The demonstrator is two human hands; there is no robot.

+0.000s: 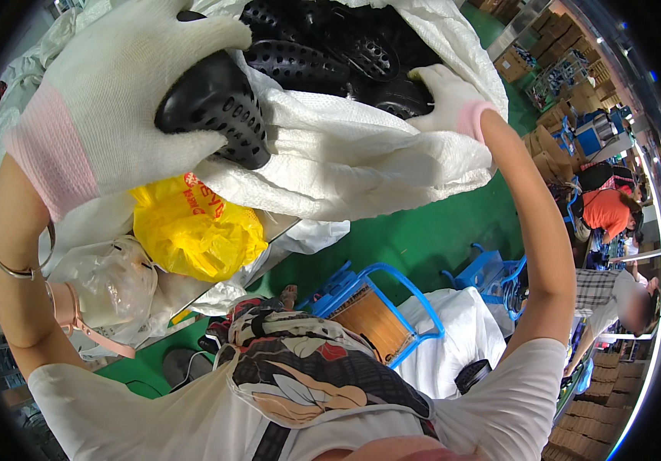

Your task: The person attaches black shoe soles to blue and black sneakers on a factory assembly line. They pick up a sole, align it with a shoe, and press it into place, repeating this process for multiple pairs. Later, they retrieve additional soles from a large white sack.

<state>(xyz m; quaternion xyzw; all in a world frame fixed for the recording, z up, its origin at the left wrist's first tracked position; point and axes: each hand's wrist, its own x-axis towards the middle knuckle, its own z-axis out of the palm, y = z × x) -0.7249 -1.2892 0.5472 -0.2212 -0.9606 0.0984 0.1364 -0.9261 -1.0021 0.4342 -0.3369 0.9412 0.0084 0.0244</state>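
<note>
Both hands wear white knit gloves with pink cuffs. My left hand (134,92) is closed around a black perforated shoe-shaped piece (223,107), smooth at one end and dotted with holes. It is held in front of a large white woven sack (330,165). Inside the sack's mouth lie several similar black perforated pieces (300,65). On the sack's right side, my right hand (446,100) has its fingers and thumb around the end of another smooth black piece (400,98), which is partly hidden by the sack's folds.
Below the left hand sit a yellow plastic bag (200,230) and a clear plastic bag (111,280). A blue-framed chair with a wooden seat (369,319) stands on the green floor (400,238). White sacks (453,338), cartons (549,154) and other people (607,211) are at right.
</note>
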